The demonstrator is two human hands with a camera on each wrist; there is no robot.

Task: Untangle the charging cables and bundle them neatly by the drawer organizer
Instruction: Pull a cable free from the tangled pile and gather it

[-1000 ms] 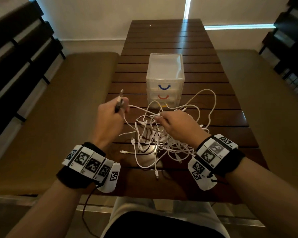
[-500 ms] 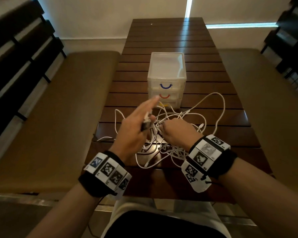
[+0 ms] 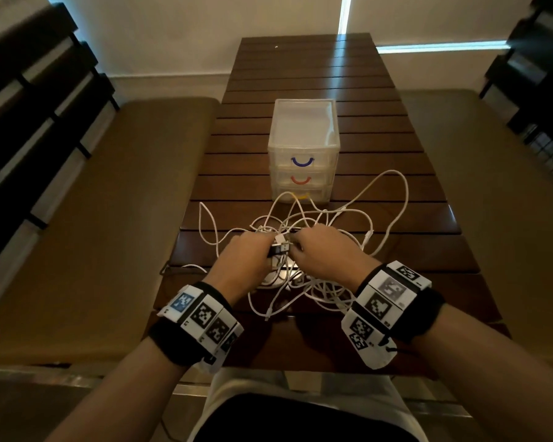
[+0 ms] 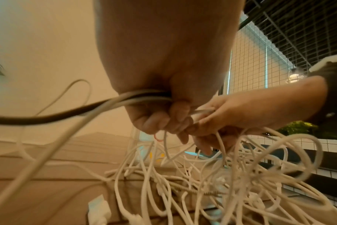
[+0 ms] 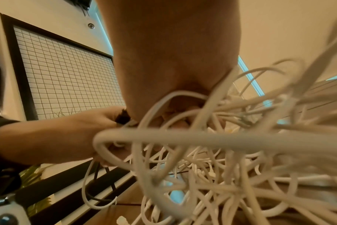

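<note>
On the dark slatted wooden surface (image 3: 396, 100) a tangle of white charging cables (image 3: 304, 282) lies at the near end, loops spreading out toward 2 o'clock and 10 o'clock from the middle of the heap. Both hands meet over the heap's centre, knuckles almost touching. The left hand (image 3: 243, 260) is curled; in the left wrist view its fingers (image 4: 160, 121) close round a dark cable (image 4: 48, 117) and a white one that run out together toward 9 o'clock. In the head view a dark plug end (image 3: 280, 249) shows between the two hands. The right hand (image 3: 326, 253) is also curled, fingers bent into the tangle; from the left wrist view its fingertips pinch a pale connector or strand right beside the left hand's fingers, and several white loops hang below it. In the right wrist view the cables are a blurred mass close to the lens, so the exact grip there is hard to read.

The clear plastic drawer organizer (image 3: 303, 135) stands at 12 o'clock from the hands, just beyond the tangle, with three drawers: a blue handle (image 3: 303, 161) on top, a red handle (image 3: 300, 180) below, a yellow one partly hidden behind cable loops that reach its base. Padded benches (image 3: 103, 218) flank the surface at 9 and 3 o'clock
</note>
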